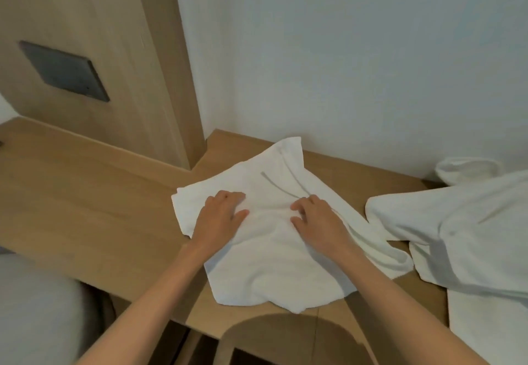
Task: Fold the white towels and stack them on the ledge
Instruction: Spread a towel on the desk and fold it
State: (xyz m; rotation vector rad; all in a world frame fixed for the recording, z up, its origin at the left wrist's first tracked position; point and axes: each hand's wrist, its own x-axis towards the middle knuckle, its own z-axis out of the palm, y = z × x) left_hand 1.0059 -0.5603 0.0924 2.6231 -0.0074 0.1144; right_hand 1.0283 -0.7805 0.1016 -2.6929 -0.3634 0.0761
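On the head camera my left hand (221, 213) and right hand (317, 216) rest palm-down on the white towel (268, 264), which lies rumpled on the table (100, 207) beneath them. Both have fingers curled into the cloth, though I cannot tell whether either grips it. Loose towels (463, 236) lie just right of the right hand (a rolled towel (468, 170) sits beyond them).

Right-hand towel pile (471, 236) runs off the edge.
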